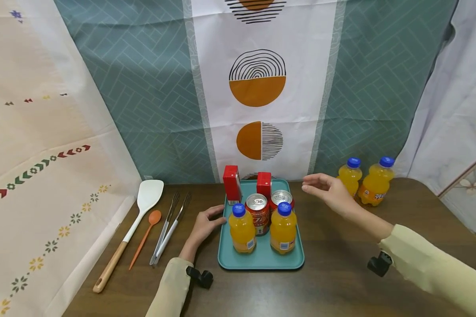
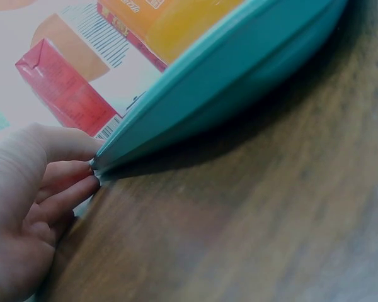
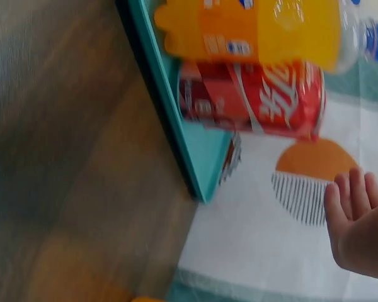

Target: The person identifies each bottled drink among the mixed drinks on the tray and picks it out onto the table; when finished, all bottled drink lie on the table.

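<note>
A teal tray (image 1: pixel 262 263) on the brown table carries two orange drink bottles with blue caps, a left one (image 1: pixel 242 233) and a right one (image 1: pixel 283 231). Behind them stand two red soda cans, one at the left (image 1: pixel 258 215) and one at the right (image 1: pixel 280 198). Two red cartons, the left one (image 1: pixel 232 185) and the right one (image 1: pixel 264 185), are at the back. My left hand (image 1: pixel 203 225) touches the tray's left rim with fairly straight fingers (image 2: pixel 69 195). Raised beside the tray's far right corner, my right hand (image 1: pixel 332 193) holds nothing; its fingers are loosely bent.
Two more orange drink bottles, one nearer (image 1: pixel 374 182) and one partly behind my right hand (image 1: pixel 351 176), stand at the back right. To the left lie a white spatula (image 1: pixel 148 196), an orange spoon (image 1: pixel 144 240) and metal tongs (image 1: pixel 168 233). A patterned curtain (image 1: pixel 162 110) hangs behind.
</note>
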{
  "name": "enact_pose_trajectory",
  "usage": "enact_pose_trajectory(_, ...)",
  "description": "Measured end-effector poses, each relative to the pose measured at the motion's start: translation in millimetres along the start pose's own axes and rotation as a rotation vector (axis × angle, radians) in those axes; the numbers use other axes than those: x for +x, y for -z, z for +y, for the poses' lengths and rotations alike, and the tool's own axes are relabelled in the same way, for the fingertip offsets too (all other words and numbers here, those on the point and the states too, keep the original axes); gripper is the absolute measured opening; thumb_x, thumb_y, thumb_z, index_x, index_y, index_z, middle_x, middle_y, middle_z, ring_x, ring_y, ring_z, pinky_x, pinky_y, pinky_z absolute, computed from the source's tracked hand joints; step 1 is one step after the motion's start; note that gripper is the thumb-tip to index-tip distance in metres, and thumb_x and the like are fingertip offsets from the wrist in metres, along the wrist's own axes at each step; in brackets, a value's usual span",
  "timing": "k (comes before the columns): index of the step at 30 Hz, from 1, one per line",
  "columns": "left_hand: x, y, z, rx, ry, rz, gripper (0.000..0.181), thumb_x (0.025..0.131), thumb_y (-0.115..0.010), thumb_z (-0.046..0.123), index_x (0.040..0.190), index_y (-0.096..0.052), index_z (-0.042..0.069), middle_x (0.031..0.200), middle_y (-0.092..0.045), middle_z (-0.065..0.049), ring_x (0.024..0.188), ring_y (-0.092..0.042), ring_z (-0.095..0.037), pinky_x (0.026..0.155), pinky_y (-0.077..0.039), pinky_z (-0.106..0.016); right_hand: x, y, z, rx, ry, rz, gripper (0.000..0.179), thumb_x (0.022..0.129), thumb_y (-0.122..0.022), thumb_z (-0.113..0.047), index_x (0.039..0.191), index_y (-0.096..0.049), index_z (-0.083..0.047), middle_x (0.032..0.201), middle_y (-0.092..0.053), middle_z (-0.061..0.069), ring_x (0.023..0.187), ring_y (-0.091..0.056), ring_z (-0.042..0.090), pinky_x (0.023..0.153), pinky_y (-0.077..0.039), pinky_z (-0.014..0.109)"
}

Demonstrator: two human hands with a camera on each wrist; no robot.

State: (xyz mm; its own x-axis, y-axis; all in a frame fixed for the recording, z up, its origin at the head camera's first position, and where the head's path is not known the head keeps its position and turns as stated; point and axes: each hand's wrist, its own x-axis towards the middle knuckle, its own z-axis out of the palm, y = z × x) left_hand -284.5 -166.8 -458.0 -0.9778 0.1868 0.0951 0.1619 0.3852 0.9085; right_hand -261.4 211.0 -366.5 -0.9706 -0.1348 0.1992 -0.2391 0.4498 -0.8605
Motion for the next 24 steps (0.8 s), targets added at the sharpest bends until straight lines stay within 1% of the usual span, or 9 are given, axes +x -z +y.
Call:
enact_pose_trajectory(2,0.0,0.4,-0.2,-0.001,-0.003,0.001,0.043,0.088,-0.068,0.006,0.129,-0.06,-0.004,0.135,-0.059,-0.022,0.129,-0.053,-0.039,0.112,-0.038,-0.055,-1.5,-8.0,-0.8,0.027,0.006,-0.062,0.044,0.095,-0.062,-0.035,0.124,-0.06,-0.001,0.12,-0.068,0.014,0.091,-0.062,-0.005,0.083,-0.051,0.011)
enact_pose_trajectory(4,-0.1,0.5,-0.1,-0.001,-0.002,-0.001,0.043,0.088,-0.068,0.006,0.129,-0.06,-0.004,0.135,-0.059,-0.022,0.129,-0.053,-0.039,0.112,-0.038,-0.055,-4.0,-14.3,-2.8,0.066,0.011,-0.111,0.044,0.096,-0.061,-0.033,0.124,-0.06,0.0,0.121,-0.067,0.017,0.093,-0.063,-0.006,0.085,-0.051,0.011)
enact_pose_trajectory(5,0.1,0.2,-0.1,-0.003,-0.003,-0.001,0.043,0.088,-0.068,0.006,0.129,-0.06,-0.005,0.135,-0.059,-0.023,0.129,-0.053,-0.039,0.112,-0.038,-0.055,-7.7,-16.9,-10.3,0.074,0.008,-0.134,0.039,0.097,-0.06,-0.027,0.125,-0.059,0.001,0.124,-0.064,0.023,0.094,-0.063,-0.006,0.086,-0.051,0.011)
enact_pose_trajectory(10,0.3,1.0,0.8,-0.004,-0.001,-0.003,0.044,0.088,-0.068,0.007,0.129,-0.059,-0.005,0.135,-0.059,-0.023,0.129,-0.052,-0.039,0.112,-0.037,-0.056,-14.3,-27.0,-18.9,0.134,0.044,-0.228,0.039,0.097,-0.059,-0.023,0.127,-0.058,0.002,0.126,-0.062,0.025,0.1,-0.063,-0.001,0.089,-0.051,0.013)
enact_pose_trajectory(13,0.7,0.8,1.0,-0.007,0.005,-0.002,0.044,0.088,-0.068,0.006,0.129,-0.059,-0.005,0.136,-0.059,-0.023,0.129,-0.052,-0.039,0.113,-0.037,-0.055,-17.1,-31.6,-20.4,0.149,0.077,-0.266,0.038,0.096,-0.06,-0.021,0.127,-0.058,0.002,0.126,-0.061,0.024,0.105,-0.061,0.006,0.089,-0.052,0.016)
enact_pose_trajectory(16,0.7,0.6,1.1,-0.006,0.012,-0.006,0.044,0.088,-0.068,0.007,0.13,-0.059,-0.004,0.136,-0.059,-0.022,0.13,-0.052,-0.039,0.113,-0.037,-0.055,-18.9,-35.5,-19.8,0.159,0.084,-0.29,0.039,0.095,-0.061,-0.021,0.126,-0.058,0.002,0.125,-0.06,0.023,0.108,-0.059,0.016,0.089,-0.053,0.018)
enact_pose_trajectory(19,0.7,1.0,1.3,-0.002,0.014,-0.01,0.045,0.088,-0.068,0.007,0.13,-0.059,-0.004,0.137,-0.058,-0.022,0.13,-0.052,-0.039,0.113,-0.037,-0.055,-19.8,-38.9,-19.3,0.167,0.07,-0.303,0.04,0.094,-0.063,-0.021,0.126,-0.058,0.001,0.124,-0.06,0.022,0.108,-0.058,0.025,0.087,-0.054,0.02)
enact_pose_trajectory(24,0.4,1.7,1.0,-0.001,0.008,-0.009,0.044,0.088,-0.067,0.007,0.13,-0.059,-0.005,0.137,-0.058,-0.022,0.131,-0.051,-0.039,0.113,-0.036,-0.056,-19.9,-42.9,-18.6,0.189,0.072,-0.311,0.039,0.093,-0.065,-0.021,0.125,-0.059,0.0,0.123,-0.06,0.023,0.107,-0.061,0.029,0.086,-0.055,0.021)
